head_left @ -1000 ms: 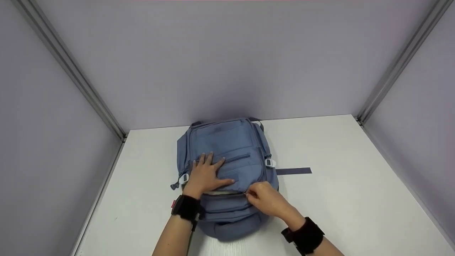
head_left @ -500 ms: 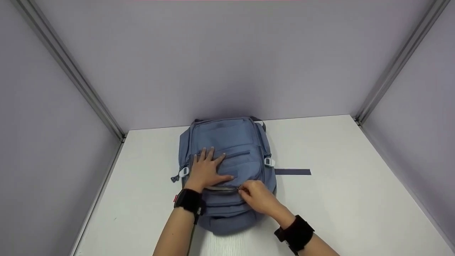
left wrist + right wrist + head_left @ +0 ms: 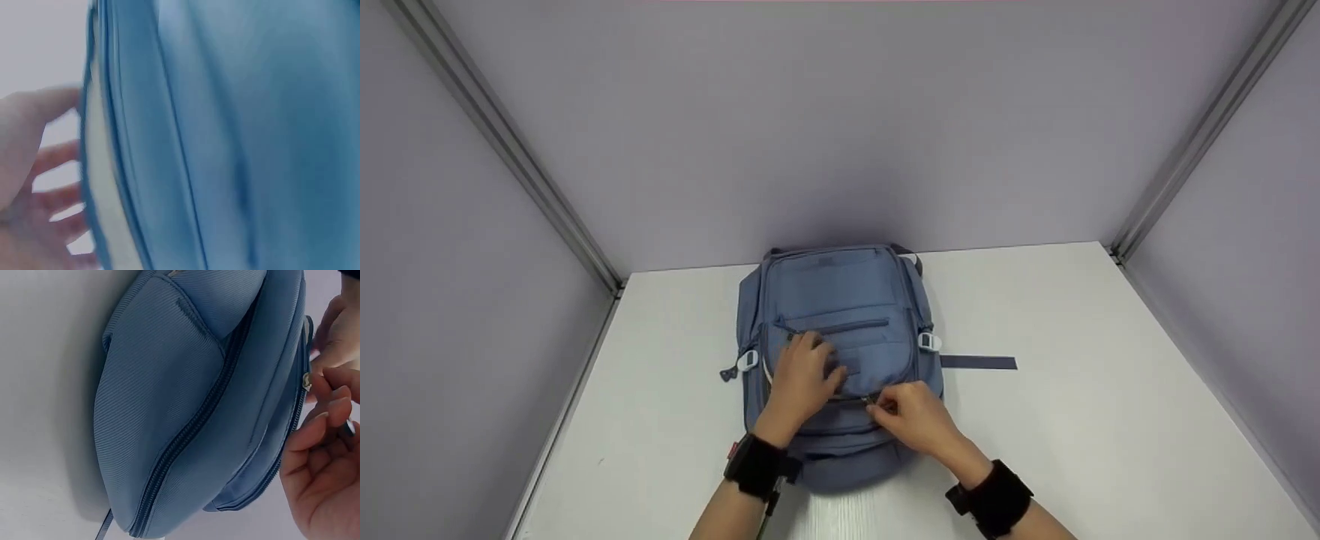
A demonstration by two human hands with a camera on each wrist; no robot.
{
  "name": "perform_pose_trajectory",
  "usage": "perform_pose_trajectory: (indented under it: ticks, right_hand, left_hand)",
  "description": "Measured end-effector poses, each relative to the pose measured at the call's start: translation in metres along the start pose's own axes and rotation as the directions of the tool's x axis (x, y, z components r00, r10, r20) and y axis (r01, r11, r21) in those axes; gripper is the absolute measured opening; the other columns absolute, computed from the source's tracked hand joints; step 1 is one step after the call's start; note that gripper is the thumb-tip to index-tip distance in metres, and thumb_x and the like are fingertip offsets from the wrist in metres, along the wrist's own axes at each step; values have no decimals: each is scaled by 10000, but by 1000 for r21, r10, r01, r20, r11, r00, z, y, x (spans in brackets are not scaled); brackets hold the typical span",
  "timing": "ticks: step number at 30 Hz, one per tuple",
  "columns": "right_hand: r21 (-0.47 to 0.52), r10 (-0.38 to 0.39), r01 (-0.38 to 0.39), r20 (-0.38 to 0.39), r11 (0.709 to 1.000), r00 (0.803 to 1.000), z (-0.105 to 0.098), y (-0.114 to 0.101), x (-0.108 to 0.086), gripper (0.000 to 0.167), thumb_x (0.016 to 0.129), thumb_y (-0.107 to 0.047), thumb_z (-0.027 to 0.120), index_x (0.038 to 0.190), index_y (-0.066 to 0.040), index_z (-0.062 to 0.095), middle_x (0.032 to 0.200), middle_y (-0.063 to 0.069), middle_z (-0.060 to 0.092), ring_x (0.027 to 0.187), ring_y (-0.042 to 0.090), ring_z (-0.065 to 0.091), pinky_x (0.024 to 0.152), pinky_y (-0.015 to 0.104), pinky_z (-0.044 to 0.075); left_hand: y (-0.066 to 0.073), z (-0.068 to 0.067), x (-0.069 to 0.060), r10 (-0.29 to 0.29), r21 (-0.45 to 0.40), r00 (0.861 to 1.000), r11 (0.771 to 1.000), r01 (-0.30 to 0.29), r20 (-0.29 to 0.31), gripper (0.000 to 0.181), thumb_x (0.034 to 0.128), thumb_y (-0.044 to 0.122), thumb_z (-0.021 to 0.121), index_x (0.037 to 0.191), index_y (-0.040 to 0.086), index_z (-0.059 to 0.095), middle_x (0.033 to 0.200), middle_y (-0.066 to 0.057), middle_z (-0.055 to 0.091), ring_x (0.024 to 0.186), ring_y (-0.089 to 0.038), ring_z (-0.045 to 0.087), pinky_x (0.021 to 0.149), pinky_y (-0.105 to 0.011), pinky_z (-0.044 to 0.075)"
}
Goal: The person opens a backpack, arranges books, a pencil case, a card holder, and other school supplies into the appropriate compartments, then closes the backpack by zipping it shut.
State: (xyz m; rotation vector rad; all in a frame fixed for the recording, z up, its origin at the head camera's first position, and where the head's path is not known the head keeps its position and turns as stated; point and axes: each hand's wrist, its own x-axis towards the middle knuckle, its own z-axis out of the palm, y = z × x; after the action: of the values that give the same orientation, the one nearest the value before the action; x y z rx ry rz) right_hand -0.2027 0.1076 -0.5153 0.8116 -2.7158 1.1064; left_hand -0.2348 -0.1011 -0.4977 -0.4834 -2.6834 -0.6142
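Observation:
A blue backpack (image 3: pixel 840 285) lies front up on the white table, its top toward the back wall. At the lower edge of its front pocket, my right hand (image 3: pixel 915 420) pinches a small metal zipper pull (image 3: pixel 306 381). The zip teeth behind that pull are joined in the right wrist view. My left hand (image 3: pixel 802 382) is over the left part of the front pocket, fingers loosely bent; in the left wrist view they are spread around the pocket's edge. A pale lining (image 3: pixel 104 180) shows through the open zip there.
White buckles sit on the backpack's sides, the right one (image 3: pixel 929 342) near a dark strap (image 3: pixel 979 362) lying on the table (image 3: pixel 1072 435). Grey walls (image 3: pixel 840 135) enclose the back and both sides.
My right hand has moved slightly left with the zipper pull, and the gap has shortened. My left hand, earlier flat with spread fingers on the pocket, has bent its fingers and shifted.

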Motion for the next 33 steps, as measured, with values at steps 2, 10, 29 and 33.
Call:
perform_pose_trajectory:
  ticks: [2,10,29,33]
  right_hand:
    - [-2,-7,7,-7,1000,1000,-2,-2,-1,153,879,-179,733,736,-128,716,638,-92,626,522,-9,518,512,221,446]
    - [37,-121,120,19,992,993,1,-9,-2,143,877,-128,725,752,-137,656,613,-135,455,533,-6,408,498,200,341]
    - [-352,-285,222,-140,910,948,2,20,13,117,813,-137,806,847,-143,694,859,-21,568,690,148,631,566,325,509]
    - [-362,-296,228,-145,904,944,2,22,13,127,803,-149,809,828,-140,685,823,-26,570,679,151,631,565,337,508]
  left_hand:
    - [10,1,-8,4,-58,998,998,-8,-67,251,883,231,745,693,128,619,684,15,558,602,-151,549,578,-315,463]
    - [27,5,-20,-88,-400,960,896,193,266,485,937,293,681,487,143,579,393,135,427,316,-11,420,347,-187,323]
    - [25,4,-20,20,-258,969,965,45,247,442,899,131,690,516,186,478,453,127,319,381,-38,312,411,-225,250]
    - [23,2,-22,20,-215,976,976,27,216,481,868,117,698,508,215,395,461,132,269,383,-31,275,403,-221,220]
